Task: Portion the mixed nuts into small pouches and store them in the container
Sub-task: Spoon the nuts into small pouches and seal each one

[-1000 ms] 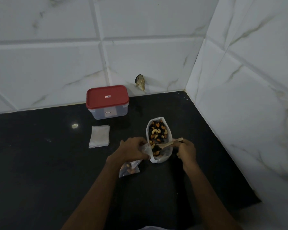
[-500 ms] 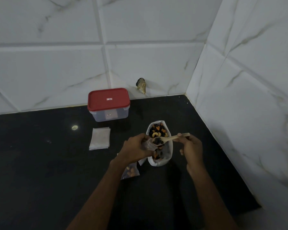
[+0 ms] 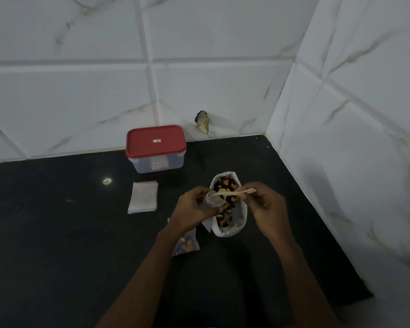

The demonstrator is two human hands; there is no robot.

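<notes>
Mixed nuts [image 3: 225,185]: tan, orange and black pieces, heaped in one open white bag [image 3: 239,223] on the dark glossy surface [image 3: 57,245]. Pinched in the left hand [image 3: 194,209], just above the bag: one soft clear pouch [image 3: 212,201]. Gripped in the right hand [image 3: 268,204]: one slim wooden spoon [image 3: 232,192], tip at the pouch mouth. Below the left wrist, one filled pouch [image 3: 186,242]. Farther back, one flat stack of empty pouches [image 3: 143,197] and one clear rectangular container [image 3: 156,164], red lid [image 3: 155,140] on.

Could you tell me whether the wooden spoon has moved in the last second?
Yes. Against the nut bag, the wooden spoon has lifted out and swung left; its bowl now meets the pouch in the left hand.
</notes>
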